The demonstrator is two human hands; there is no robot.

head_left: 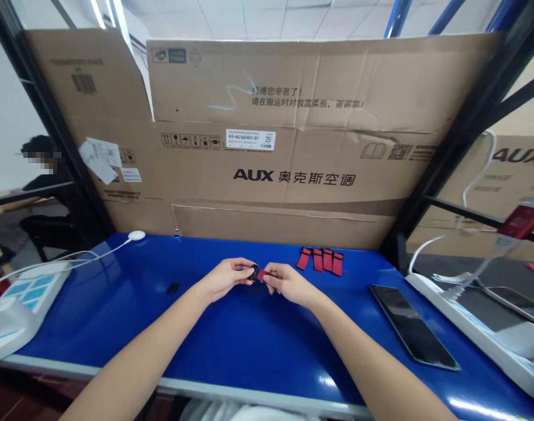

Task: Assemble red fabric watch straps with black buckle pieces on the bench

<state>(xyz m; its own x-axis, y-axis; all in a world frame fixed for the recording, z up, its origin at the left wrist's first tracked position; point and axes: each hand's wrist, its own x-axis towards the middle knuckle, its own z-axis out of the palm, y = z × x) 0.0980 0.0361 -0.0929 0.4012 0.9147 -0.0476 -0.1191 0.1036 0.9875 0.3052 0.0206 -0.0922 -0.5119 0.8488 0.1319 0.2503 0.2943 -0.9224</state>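
Observation:
In the head view, my left hand (227, 277) is closed on a small dark piece (253, 272), pinched between thumb and fingers; its exact kind is too small to make out. My right hand (290, 283) pinches a short red strap (262, 275) whose left end meets the dark piece. Fingers hide parts of both, so I cannot tell how they are joined. Both hands are over the middle of the blue tabletop (232, 351). Beyond my right hand, several red straps with black ends (323, 261) lie in a row.
A flat black object (173, 289) lies left of my hands. On the right are a dark phone (413, 324) and a long white power strip (477, 333). At left stand a white power strip (52, 292) and a white round charger (136, 235). A cardboard panel (293, 222) closes off the back. A person (52, 181) sits beyond the frame.

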